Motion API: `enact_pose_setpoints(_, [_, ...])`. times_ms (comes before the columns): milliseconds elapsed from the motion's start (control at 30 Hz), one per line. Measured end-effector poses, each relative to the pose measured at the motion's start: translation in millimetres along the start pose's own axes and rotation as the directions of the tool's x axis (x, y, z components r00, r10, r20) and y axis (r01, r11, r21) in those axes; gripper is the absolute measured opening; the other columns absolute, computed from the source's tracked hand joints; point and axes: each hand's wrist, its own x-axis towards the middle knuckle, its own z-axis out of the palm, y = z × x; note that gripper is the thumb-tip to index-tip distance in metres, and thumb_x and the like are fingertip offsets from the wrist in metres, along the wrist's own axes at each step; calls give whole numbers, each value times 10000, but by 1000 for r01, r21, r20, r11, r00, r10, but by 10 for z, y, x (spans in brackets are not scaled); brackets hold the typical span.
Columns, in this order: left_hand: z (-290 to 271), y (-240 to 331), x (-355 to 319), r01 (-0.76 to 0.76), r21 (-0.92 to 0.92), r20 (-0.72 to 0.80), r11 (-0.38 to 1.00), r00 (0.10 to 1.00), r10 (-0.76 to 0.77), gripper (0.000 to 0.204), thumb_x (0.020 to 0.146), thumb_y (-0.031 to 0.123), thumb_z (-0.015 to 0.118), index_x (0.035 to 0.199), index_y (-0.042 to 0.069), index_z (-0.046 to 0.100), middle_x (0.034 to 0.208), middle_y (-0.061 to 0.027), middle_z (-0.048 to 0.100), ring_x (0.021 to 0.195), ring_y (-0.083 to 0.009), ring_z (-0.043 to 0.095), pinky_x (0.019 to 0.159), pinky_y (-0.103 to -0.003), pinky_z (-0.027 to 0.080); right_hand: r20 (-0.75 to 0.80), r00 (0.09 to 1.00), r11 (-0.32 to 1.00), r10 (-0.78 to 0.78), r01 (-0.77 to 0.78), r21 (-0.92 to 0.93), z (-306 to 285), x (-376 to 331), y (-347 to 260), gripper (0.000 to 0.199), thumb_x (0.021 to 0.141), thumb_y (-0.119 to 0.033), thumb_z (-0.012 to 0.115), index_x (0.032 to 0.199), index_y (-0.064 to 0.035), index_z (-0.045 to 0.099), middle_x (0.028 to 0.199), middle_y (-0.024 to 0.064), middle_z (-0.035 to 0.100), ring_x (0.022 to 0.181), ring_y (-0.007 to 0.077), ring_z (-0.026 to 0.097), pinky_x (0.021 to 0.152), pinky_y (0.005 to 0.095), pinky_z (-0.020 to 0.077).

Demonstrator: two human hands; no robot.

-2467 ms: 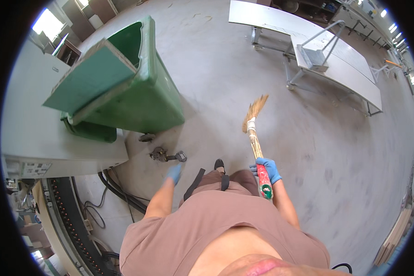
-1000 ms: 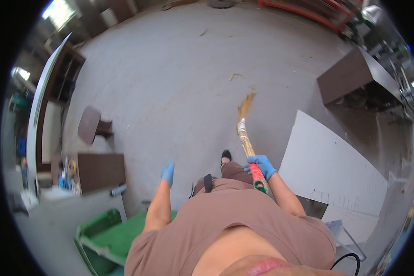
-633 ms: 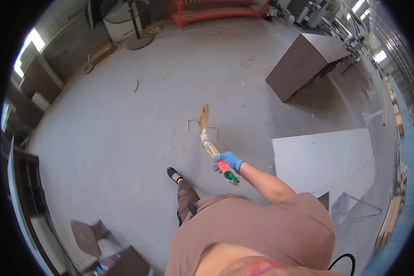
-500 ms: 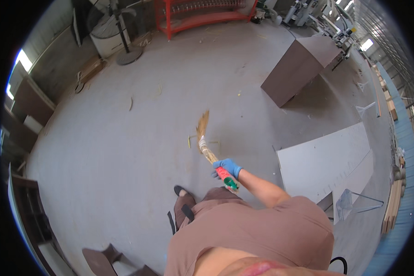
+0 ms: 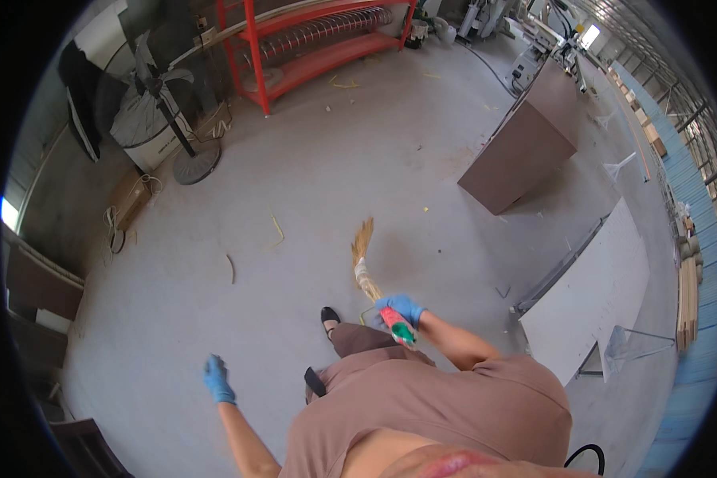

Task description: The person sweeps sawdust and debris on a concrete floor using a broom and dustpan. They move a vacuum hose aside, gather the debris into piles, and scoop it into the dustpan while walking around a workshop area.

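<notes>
A straw hand broom (image 5: 364,275) is gripped in my right hand (image 5: 401,309), which wears a blue glove and is closed around its handle. The handle has red and green wrapping, and a white band circles the broom higher up. Its tan bristles point away from me, over the grey floor (image 5: 319,215). My left hand (image 5: 218,380), also gloved in blue, is out to the left with nothing visible in it, its fingers loosely bent. Thin yellowish strips (image 5: 277,231) and a curved brown strip (image 5: 231,269) lie on the floor ahead.
A red rack (image 5: 319,76) stands at the back, with a pedestal fan (image 5: 197,163) to its left. On the right are a large brown box-shaped panel piece (image 5: 518,155), pale boards (image 5: 589,295) and a clear plastic-like stand (image 5: 637,342). Dark panels line the left side.
My left hand has come into view at lower left. The view has shifted, bringing the rack and fan closer. My right hand still holds the broom, and one foot has moved forward.
</notes>
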Motion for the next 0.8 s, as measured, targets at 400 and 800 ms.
enact_pose_setpoints(400, [922,493,1578,638,279,42,718,739,-672,705,943,535,489,1459,72,364,1485,-155,419,1296,-366,460,1035,-536,382,-60,998,998,30,-26,65,1093,1231,-2109,363,886,-249,631,1097,47,617,935,186,695,706,207,687,607,328,577])
enact_pose_setpoints(800, [3606,2853,4033,114,402,361,909,892,-272,231,933,372,593,1017,157,584,824,-3,619,630,-142,556,536,-316,449,-136,991,932,13,38,362,2156,1977,-3006,363,928,-219,608,1102,99,590,946,205,682,709,218,677,623,320,587])
